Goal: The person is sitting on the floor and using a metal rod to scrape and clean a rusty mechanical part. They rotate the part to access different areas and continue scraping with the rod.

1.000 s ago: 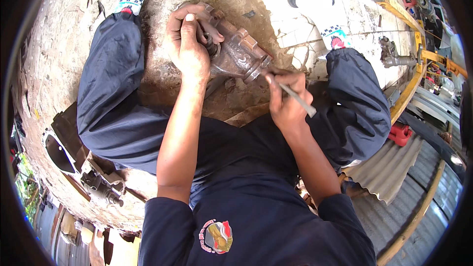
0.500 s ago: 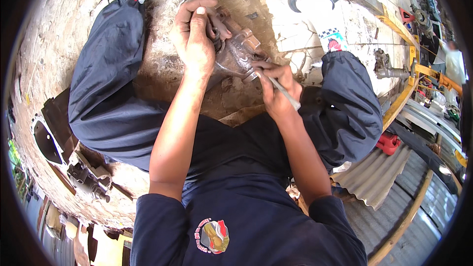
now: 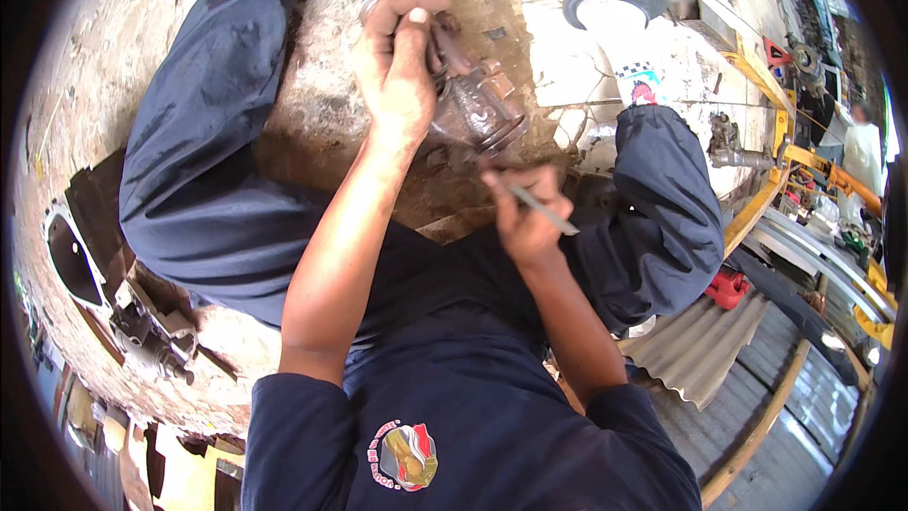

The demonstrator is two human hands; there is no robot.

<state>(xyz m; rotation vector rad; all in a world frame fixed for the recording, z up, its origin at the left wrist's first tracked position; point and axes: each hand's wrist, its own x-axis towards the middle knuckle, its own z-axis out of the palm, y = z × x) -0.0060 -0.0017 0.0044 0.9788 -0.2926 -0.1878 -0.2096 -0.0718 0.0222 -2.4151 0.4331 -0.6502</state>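
While the left hand [image 3: 397, 80] curls fingers round a brown metal casting [image 3: 476, 111], right hand [image 3: 528, 222] now drawn back from it, fingers pinching a grey tool [image 3: 544, 209].

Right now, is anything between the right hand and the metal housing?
Nothing visible: the right hand, holding a thin grey tool, is just below the metal housing, though blur hides whether they touch. The left hand holds its left side.
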